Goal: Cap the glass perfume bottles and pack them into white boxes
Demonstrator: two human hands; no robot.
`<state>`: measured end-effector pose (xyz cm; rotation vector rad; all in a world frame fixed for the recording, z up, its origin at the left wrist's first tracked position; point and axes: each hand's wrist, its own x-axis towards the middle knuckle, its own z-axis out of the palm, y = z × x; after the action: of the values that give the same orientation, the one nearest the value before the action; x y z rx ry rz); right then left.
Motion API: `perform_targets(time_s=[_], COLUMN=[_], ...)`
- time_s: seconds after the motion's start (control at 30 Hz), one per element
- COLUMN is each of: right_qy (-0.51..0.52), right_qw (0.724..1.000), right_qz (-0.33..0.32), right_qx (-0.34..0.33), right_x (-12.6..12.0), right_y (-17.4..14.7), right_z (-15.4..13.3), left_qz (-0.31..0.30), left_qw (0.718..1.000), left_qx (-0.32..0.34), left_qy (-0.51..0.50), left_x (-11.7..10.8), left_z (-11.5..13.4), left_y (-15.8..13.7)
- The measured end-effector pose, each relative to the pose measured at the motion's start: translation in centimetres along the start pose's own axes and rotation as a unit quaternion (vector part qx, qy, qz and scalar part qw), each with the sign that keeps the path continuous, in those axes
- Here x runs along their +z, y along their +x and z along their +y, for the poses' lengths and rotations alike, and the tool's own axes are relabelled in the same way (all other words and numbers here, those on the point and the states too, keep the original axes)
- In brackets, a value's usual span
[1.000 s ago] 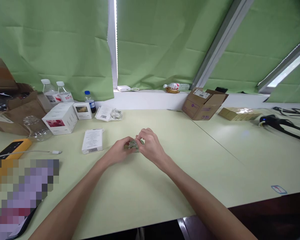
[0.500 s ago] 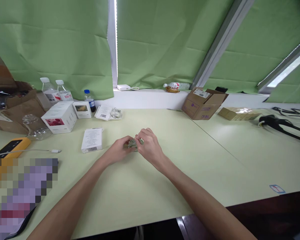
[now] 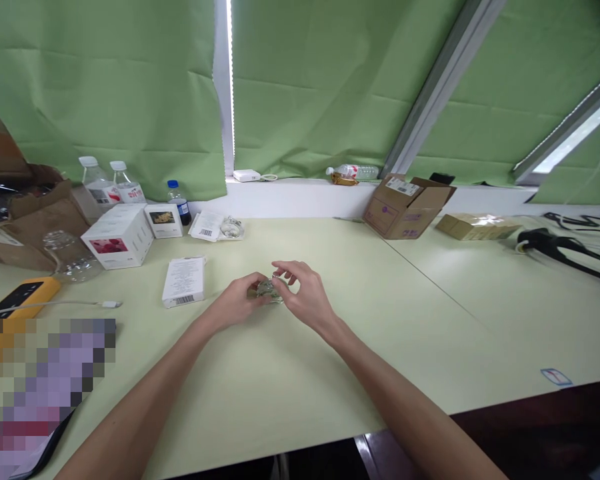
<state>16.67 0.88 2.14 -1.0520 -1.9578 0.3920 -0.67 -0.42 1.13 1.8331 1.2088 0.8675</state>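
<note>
A small, clear, shiny glass-like object (image 3: 269, 289) rests low over the table in front of me; its exact kind cannot be made out. My left hand (image 3: 243, 297) is closed around its left side, thumb in front and fingers behind. At its right edge is my right hand (image 3: 303, 290), fingers curved and parted, with the thumb tip close to or touching the object's top. A small bright glint shows between that thumb and the forefinger. To the left lies a white printed box (image 3: 184, 281) with a barcode.
White boxes (image 3: 119, 237), clear bottles (image 3: 94, 181) and a blue-capped bottle (image 3: 179, 202) stand at the back left, beside a brown paper bag (image 3: 40, 217). A clear packet (image 3: 231, 228) lies behind my hands. A cardboard box (image 3: 405, 208) and black straps (image 3: 565, 250) are right.
My right hand's fingers have spread from a pinch over the clear object, and the hand has shifted slightly right. My left hand keeps its hold.
</note>
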Motion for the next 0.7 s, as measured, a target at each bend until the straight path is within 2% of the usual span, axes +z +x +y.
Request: perform_targets(time_s=[0.2, 0.37, 0.5, 0.7], right_qy=[0.017, -0.014, -0.03, 0.044], right_qw=[1.0, 0.999, 0.998, 0.999], right_qz=[-0.015, 0.029, 0.047, 0.002], right_qx=[-0.013, -0.027, -0.005, 0.003], right_x=[-0.1, 0.6, 1.2, 0.0], right_y=[0.4, 0.4, 0.3, 0.5], right_z=[0.8, 1.2, 1.4, 1.2], left_qz=[-0.01, -0.003, 0.001, -0.011], left_qw=[1.0, 1.0, 1.0, 1.0], left_qx=[0.015, 0.009, 0.0, 0.002], left_qy=[0.002, -0.003, -0.009, -0.025], left_x=[0.0, 0.0, 0.1, 0.1], left_z=[-0.4, 0.0, 0.1, 0.0], left_y=[0.1, 0.0, 0.0, 0.0])
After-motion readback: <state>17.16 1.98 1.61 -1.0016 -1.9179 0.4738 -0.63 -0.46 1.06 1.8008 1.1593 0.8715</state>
